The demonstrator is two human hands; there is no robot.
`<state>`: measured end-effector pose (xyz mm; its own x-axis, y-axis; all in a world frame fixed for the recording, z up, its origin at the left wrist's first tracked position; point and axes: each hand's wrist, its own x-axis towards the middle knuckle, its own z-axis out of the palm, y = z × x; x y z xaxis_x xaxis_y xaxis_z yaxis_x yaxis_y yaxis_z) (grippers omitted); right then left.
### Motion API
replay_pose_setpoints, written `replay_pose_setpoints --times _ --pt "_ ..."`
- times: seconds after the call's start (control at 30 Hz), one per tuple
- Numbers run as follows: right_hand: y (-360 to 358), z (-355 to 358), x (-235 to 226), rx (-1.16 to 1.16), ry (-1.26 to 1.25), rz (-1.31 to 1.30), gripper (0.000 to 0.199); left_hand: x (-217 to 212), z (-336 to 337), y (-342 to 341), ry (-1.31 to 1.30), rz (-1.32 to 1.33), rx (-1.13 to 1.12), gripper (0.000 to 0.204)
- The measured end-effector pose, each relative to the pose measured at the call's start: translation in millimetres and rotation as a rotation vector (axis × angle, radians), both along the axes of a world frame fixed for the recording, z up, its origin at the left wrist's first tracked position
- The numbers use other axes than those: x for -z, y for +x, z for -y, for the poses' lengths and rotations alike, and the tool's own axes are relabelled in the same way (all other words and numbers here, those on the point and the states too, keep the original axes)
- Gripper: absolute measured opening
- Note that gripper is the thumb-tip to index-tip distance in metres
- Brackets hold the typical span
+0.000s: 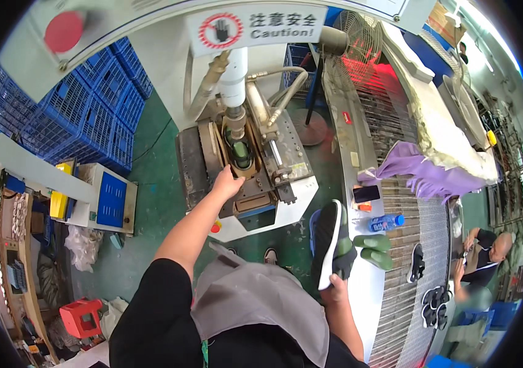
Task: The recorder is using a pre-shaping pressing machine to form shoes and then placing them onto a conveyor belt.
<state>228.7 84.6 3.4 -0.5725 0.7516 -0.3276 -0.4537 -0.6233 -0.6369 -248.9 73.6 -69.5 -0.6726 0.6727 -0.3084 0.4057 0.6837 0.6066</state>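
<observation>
My left hand [228,184] reaches into the pressing machine [292,175], thumb and forefinger apart. Its fingertips are at the near end of a black shoe [242,161] that sits under the press head, with a green shoe last [240,149] showing in it. Whether they touch the shoe I cannot tell. At my right side, my right hand [336,290] grips a black sneaker [334,245] by its lower end. That sneaker is held tipped up on its side, its white sole edge turned to the left.
Beside the held sneaker, a white ledge [367,300] bears green shoe lasts [374,251], a blue-capped bottle [387,222] and a phone [366,194]. Finished-looking black shoes [436,306] lie on a conveyor [399,306]. Blue crates [83,116] stack left; a person [485,257] works far right.
</observation>
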Motion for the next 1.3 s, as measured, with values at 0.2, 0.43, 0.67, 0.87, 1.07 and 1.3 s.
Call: replay_pose_setpoints --times 0.2,0.43,0.67,0.87,1.07,1.3 --pt "38.0 -2.6 -21.4 0.034 0.068 0.081 0.081 15.1 -77.0 -35.4 -0.205 -0.11 0.038 0.076" --pt "49.6 65.2 -19.2 0.25 -0.081 0.368 0.083 56.4 -124.2 -67.8 -0.287 -0.098 -0.15 0.074" --pt "10.9 108.0 -26.7 0.425 -0.182 0.434 0.079 86.5 -149.5 -64.2 -0.142 0.125 -0.468 0.069" --pt "-17.2 97.3 -34.9 0.433 -0.123 0.377 0.074 75.7 -135.8 -92.4 -0.046 0.431 -0.626 0.063" --pt "-89.7 16.7 -32.7 0.141 0.153 0.477 0.074 19.8 -42.4 -103.4 0.24 1.018 -0.688 0.052" --pt "-228.0 -48.4 14.6 -0.248 0.138 0.616 0.055 -12.0 162.2 -83.2 0.648 1.571 -0.674 0.044"
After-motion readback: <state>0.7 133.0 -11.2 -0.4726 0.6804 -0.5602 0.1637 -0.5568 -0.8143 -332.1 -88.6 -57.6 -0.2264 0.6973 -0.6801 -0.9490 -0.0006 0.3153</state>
